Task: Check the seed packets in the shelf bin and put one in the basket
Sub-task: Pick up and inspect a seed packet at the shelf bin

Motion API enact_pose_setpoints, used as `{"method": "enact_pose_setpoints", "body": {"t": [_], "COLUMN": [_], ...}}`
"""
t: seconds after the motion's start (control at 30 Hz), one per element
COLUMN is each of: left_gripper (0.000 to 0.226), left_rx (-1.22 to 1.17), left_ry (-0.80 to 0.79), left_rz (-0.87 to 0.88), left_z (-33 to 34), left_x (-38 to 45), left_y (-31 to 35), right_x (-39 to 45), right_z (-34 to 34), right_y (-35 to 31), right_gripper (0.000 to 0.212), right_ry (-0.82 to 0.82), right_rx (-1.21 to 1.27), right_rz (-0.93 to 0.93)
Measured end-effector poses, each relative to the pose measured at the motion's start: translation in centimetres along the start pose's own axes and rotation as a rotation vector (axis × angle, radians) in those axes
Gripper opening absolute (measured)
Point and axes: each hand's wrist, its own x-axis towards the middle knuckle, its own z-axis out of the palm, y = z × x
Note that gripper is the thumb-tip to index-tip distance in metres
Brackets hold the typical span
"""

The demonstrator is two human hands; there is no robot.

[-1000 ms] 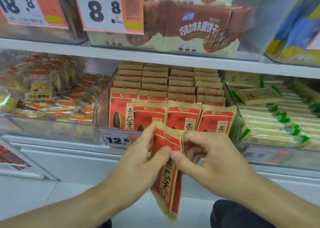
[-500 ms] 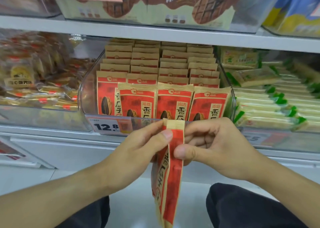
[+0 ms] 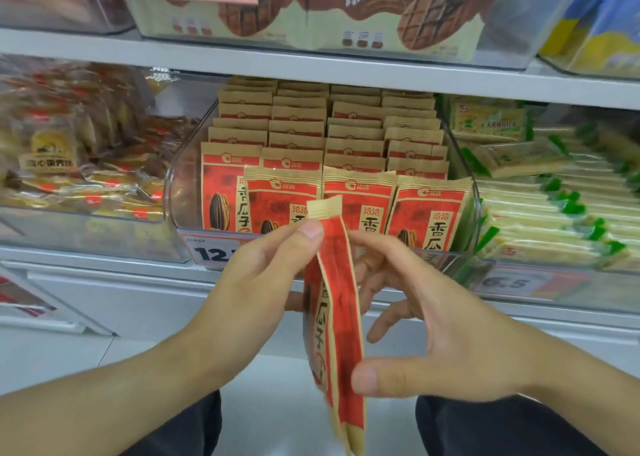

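1. Seed packet (image 3: pixel 334 303) hangs edge-on at lower centre of the frame, in front of the shelf bin (image 3: pixel 173 192); we keep a firm pinch near its top seal so it cannot slip while we check it.
2. Our left hand (image 3: pixel 263 282) pinches the upper edge between thumb and fingers (image 3: pixel 311 230).
3. Our right hand (image 3: pixel 443 331) curls round it, thumb against the lower face, fingers behind.
4. No basket is in view; we judge it comes next.

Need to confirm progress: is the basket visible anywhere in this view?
No, only the shelf bin, the held seed packet and both hands show.
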Motion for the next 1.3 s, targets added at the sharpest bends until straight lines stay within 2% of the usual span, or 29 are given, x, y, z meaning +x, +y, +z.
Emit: {"method": "enact_pose_setpoints", "body": {"t": [0.1, 0.17, 0.2, 0.23, 0.3, 0.33, 0.43, 0.5, 0.6, 0.67, 0.73, 0.83, 0.9, 1.0, 1.13, 1.3], "left_gripper": [0.067, 0.07, 0.067, 0.06, 0.036, 0.037, 0.087, 0.101, 0.108, 0.102, 0.08, 0.033, 0.017, 0.01, 0.016, 0.006], "left_rx": [-0.162, -0.175, -0.139, -0.125, -0.097, -0.074, -0.037, 0.005, 0.082, 0.104, 0.102, 0.087, 0.101, 0.122, 0.123, 0.171], "left_ry": [0.102, 0.181, 0.24, 0.229, 0.095, 0.045, -0.064, -0.092, -0.092, -0.086, -0.083, -0.108, -0.117, -0.134, -0.203, -0.182], "left_rz": [-0.045, -0.068, -0.08, -0.072, -0.028, -0.027, -0.042, -0.033, 0.0, 0.011, 0.015, 0.02, 0.029, 0.008, 0.006, 0.02], "left_z": [0.2, -0.4, -0.6, -0.8, -1.1, -1.1, -1.1, -1.2, -1.0, -1.0, -1.0, -1.0, -1.1, -1.4, -1.9, -1.7], "left_x": [-0.9, -0.4, 0.3, 0.5, 0.4, 0.3, -0.1, -0.3, -0.6, -0.5, -0.5, -0.5, -0.4, -0.3, -0.1, -0.2], "left_y": [0.4, 0.0, -0.1, 0.1, 0.2, 0.2, -0.1, -0.6, -0.6, -0.8, -0.8, -0.6, -0.6, -0.6, -0.5, -0.1], "right_x": [-0.5, -1.1, -1.1, -1.1, -0.7, -0.6, -0.4, -0.3, -0.5, -0.6, -0.6, -0.5, -0.4, -0.3, -0.3, -0.2], "right_z": [0.1, 0.0, 0.0, -0.1, -0.2, -0.3, -0.9, -1.4, -1.9, -1.9, -1.7, -1.4, -1.3, -1.3, -1.5, -1.6], "right_y": [0.3, 0.1, 0.0, 0.0, 0.1, 0.1, -0.2, -0.4, -0.6, -0.6, -0.5, -0.2, 0.0, 0.3, 0.5, 0.4], "right_gripper": [0.092, 0.089, 0.087, 0.085, 0.08, 0.077, 0.066, 0.065, 0.056, 0.038, 0.029, 0.039, 0.042, 0.044, 0.046, 0.046], "right_ry": [-0.149, -0.225, -0.22, -0.195, -0.125, -0.097, -0.004, 0.05, 0.075, 0.071, 0.058, 0.064, 0.063, 0.062, 0.069, 0.092], "right_rx": [0.014, 0.095, 0.154, 0.208, 0.261, 0.268, 0.31, 0.303, 0.268, 0.258, 0.24, 0.214, 0.204, 0.194, 0.179, 0.163], "right_rz": [0.033, 0.034, 0.039, 0.043, 0.031, 0.018, -0.029, -0.065, -0.127, -0.151, -0.164, -0.151, -0.146, -0.142, -0.143, -0.141]}}
